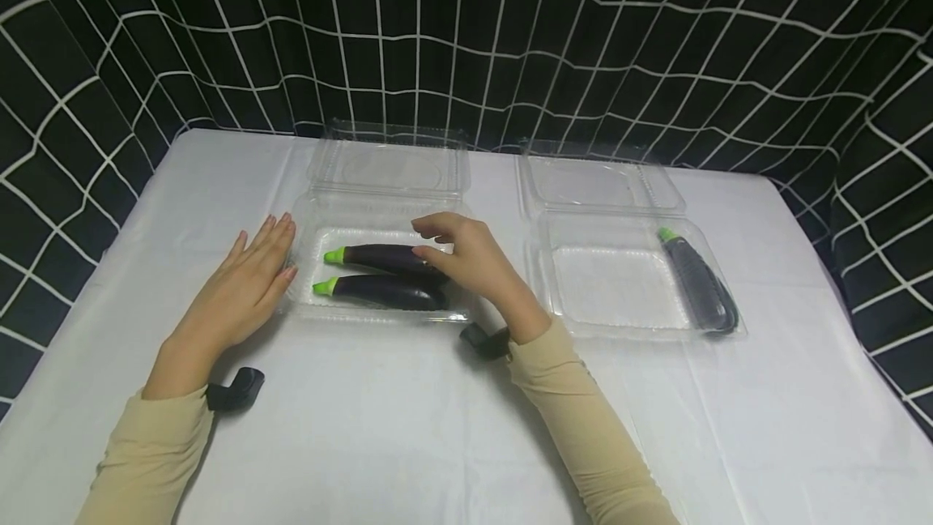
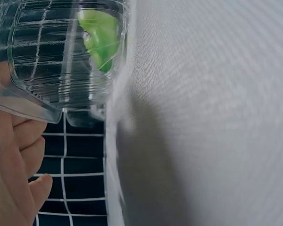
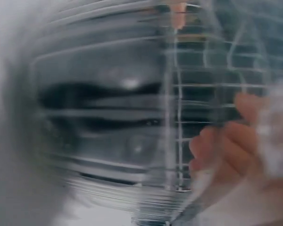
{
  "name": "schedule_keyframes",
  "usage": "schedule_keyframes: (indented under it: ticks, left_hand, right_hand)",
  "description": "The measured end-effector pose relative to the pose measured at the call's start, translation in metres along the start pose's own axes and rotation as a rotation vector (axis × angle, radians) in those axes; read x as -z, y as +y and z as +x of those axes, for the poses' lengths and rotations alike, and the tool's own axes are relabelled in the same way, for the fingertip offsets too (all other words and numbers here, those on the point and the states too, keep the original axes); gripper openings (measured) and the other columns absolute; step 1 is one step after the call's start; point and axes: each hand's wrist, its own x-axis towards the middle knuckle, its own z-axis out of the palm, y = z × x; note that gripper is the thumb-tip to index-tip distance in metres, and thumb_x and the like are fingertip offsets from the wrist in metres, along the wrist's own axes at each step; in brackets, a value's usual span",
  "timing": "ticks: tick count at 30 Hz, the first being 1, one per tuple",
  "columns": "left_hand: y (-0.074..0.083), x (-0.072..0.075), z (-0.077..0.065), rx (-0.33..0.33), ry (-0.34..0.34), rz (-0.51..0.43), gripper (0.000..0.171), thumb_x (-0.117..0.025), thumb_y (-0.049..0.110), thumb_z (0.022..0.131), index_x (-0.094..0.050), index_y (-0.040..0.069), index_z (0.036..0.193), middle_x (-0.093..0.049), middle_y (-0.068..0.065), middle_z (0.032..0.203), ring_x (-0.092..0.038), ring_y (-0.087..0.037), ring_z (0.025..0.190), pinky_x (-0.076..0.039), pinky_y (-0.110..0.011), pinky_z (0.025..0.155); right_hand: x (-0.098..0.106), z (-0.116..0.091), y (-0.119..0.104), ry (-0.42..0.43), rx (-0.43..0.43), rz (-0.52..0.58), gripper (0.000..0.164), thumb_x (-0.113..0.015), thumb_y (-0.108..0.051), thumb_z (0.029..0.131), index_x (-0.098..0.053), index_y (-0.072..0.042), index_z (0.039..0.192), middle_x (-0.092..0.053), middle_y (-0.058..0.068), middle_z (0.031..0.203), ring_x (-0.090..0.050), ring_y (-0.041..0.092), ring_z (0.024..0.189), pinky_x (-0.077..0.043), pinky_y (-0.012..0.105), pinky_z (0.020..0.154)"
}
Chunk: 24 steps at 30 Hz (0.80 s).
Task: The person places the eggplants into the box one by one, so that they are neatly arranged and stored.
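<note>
My left hand (image 1: 244,290), fingers straight, is at the left edge of a clear plastic clamshell container (image 1: 379,316). Two dark purple eggplants with bright green stem ends lie side by side in it: a rear eggplant (image 1: 382,258) and a front eggplant (image 1: 386,292). Over the container's right side hovers my right hand (image 1: 474,262), thumb and fingers apart and loosely bent, holding nothing I can see. It partly hides the eggplants' right ends. The left wrist view shows a green stem end (image 2: 101,40) through the plastic; the right wrist view is blurred.
A second clear clamshell container (image 1: 619,286) stands open to the right, with dark eggplant (image 1: 696,278) along its right side. Both lids lean back toward the black, white-gridded cloth (image 1: 437,31). White cloth (image 1: 364,428) covers the table.
</note>
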Motion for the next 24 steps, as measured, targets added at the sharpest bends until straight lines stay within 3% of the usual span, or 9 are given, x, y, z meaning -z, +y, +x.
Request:
schedule_keyframes:
  ticks: [6,11,16,20,24]
  left_hand:
    - [-0.001,0.000,0.002,0.014,0.026,-0.075,0.054,-0.036,0.025,0.102,-0.026,-0.007,0.145,-0.026,-0.021,0.151,-0.021,-0.034,0.140,-0.019,-0.050,0.112]
    - [-0.004,0.009,0.004,0.093,0.112,-0.213,0.048,-0.043,0.023,0.101,-0.040,-0.005,0.140,-0.041,-0.024,0.141,-0.040,-0.042,0.128,-0.032,-0.054,0.105]
    - [-0.011,0.024,0.021,0.197,0.172,-0.372,0.039,-0.048,0.022,0.100,-0.054,-0.005,0.127,-0.058,-0.025,0.123,-0.056,-0.043,0.110,-0.042,-0.054,0.095]
    - [-0.023,0.032,0.040,0.255,0.123,-0.493,0.037,-0.048,0.020,0.099,-0.057,-0.007,0.123,-0.063,-0.024,0.114,-0.065,-0.021,0.099,-0.050,-0.038,0.090]
    - [-0.035,0.035,0.060,0.278,0.080,-0.684,0.035,-0.050,0.011,0.098,-0.054,-0.015,0.121,-0.066,-0.022,0.103,-0.061,0.004,0.082,-0.053,-0.017,0.077]
  right_hand:
    - [0.012,0.003,-0.007,0.042,-0.049,0.005,0.029,-0.064,-0.009,0.089,-0.064,0.003,0.115,-0.065,0.014,0.115,-0.064,0.026,0.099,-0.050,0.029,0.090]
    - [0.026,0.008,-0.012,0.078,-0.101,0.020,0.028,-0.064,-0.010,0.089,-0.064,0.002,0.114,-0.067,0.013,0.112,-0.066,0.025,0.097,-0.051,0.029,0.087]
    - [0.042,0.012,-0.014,0.101,-0.159,0.044,0.027,-0.063,-0.011,0.090,-0.065,0.001,0.113,-0.068,0.013,0.110,-0.066,0.025,0.096,-0.053,0.032,0.085]
    - [0.056,0.017,-0.010,0.113,-0.201,0.056,0.027,-0.063,-0.013,0.091,-0.065,0.001,0.113,-0.068,0.013,0.109,-0.066,0.024,0.097,-0.052,0.034,0.085]
    - [0.066,0.027,0.001,0.137,-0.255,0.125,0.027,-0.063,-0.012,0.090,-0.065,0.003,0.114,-0.067,0.014,0.111,-0.064,0.025,0.101,-0.050,0.035,0.089]
